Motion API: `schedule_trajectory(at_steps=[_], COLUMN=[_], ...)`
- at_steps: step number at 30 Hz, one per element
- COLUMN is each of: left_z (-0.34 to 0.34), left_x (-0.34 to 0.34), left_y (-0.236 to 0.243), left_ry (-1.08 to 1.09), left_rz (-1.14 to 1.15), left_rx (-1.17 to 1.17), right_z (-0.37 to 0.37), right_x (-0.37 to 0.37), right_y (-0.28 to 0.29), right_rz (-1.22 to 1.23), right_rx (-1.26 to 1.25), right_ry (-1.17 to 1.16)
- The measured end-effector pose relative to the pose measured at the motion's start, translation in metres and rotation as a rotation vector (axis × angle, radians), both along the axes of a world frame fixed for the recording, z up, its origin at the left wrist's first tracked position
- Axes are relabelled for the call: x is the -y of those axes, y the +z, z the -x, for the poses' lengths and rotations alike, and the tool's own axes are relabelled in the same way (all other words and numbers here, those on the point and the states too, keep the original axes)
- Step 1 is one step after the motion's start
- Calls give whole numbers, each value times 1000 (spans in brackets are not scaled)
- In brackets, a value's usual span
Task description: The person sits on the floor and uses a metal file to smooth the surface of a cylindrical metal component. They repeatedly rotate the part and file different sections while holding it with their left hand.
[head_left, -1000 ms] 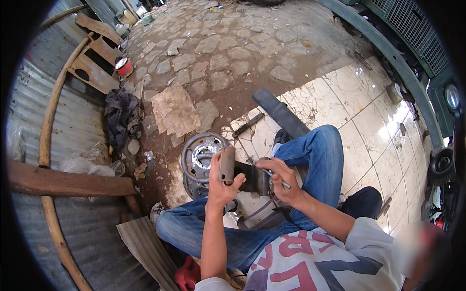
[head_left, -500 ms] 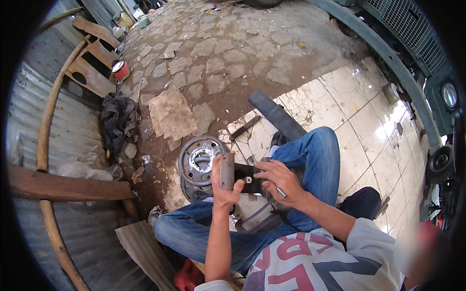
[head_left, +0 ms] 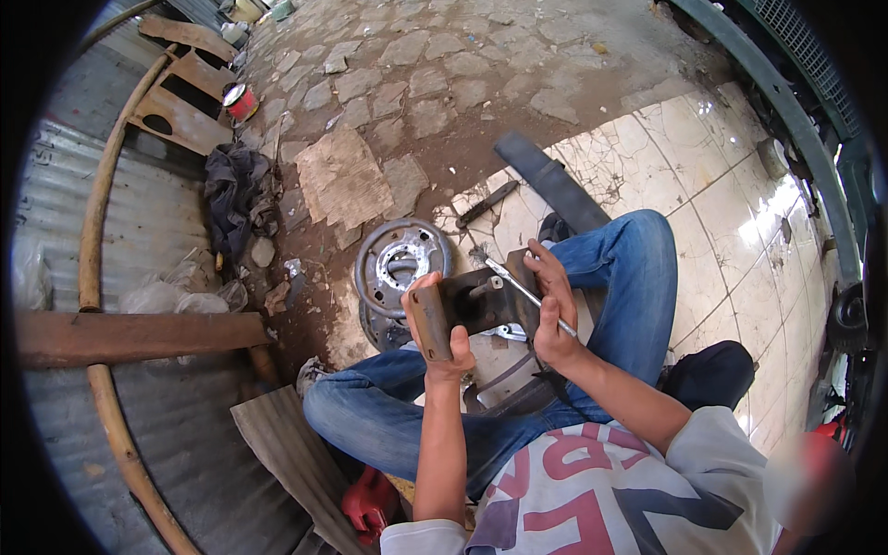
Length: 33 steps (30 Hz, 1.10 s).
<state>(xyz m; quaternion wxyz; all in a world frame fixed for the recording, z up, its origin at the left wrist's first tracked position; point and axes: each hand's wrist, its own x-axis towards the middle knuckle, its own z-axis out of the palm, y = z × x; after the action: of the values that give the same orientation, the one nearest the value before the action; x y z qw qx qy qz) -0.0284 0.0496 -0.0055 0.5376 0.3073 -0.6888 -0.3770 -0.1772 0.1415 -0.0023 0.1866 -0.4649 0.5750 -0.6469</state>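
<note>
Between my two hands is a dark, rusty metal bracket [head_left: 495, 319], tilted above my lap, with a flat slotted end plate [head_left: 429, 322] facing me on its left. My left hand [head_left: 450, 363] is closed around that plate, thumb on its right edge. My right hand [head_left: 553, 328] grips the bracket's right end and also holds a thin silver rod-shaped tool [head_left: 532, 296], which slants across the bracket's front. A short light-coloured stub [head_left: 495, 282] sticks out of the bracket's middle. Beyond my hands, a round metal plate [head_left: 373, 245] with a bright holed centre lies over another dark part.
A dark narrow tool [head_left: 487, 204] and a long dark flat strip [head_left: 550, 180] lie on cracked tiles. A flat stone slab [head_left: 342, 176] and dark cloth [head_left: 239, 190] are ahead left. A wooden beam [head_left: 139, 339] juts in from the left. A red container [head_left: 370, 504] stands by my left leg.
The bracket has turned, so its slotted plate tilts and more of its middle shows. My right hand has moved to its right end, and the silver tool now points up-left across it.
</note>
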Motion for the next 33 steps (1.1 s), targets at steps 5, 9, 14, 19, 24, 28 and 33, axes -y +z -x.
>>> schedule_trajectory(at_steps=[5, 9, 14, 19, 24, 28, 33], left_z=[-3, -5, 3, 7, 9, 9, 10], left_x=[0, 4, 7, 14, 16, 12, 13], left_y=[22, 17, 16, 19, 13, 15, 19], left_ry=[-56, -58, -32, -51, -48, -30, -5], left_rz=[78, 86, 59, 28, -12, -48, -54], left_rx=[180, 202, 157, 154, 112, 97, 102], right_z=[-7, -10, 6, 30, 48, 42, 18], right_x=[4, 7, 8, 6, 11, 12, 22], right_y=[-21, -23, -9, 22, 34, 17, 10], right_rz=[-62, -93, -173, -169, -113, -82, -21], right_rx=[-84, -85, -252, -510, -503, -212, 106], right_ry=[-47, -42, -16, 83, 174, 129, -23])
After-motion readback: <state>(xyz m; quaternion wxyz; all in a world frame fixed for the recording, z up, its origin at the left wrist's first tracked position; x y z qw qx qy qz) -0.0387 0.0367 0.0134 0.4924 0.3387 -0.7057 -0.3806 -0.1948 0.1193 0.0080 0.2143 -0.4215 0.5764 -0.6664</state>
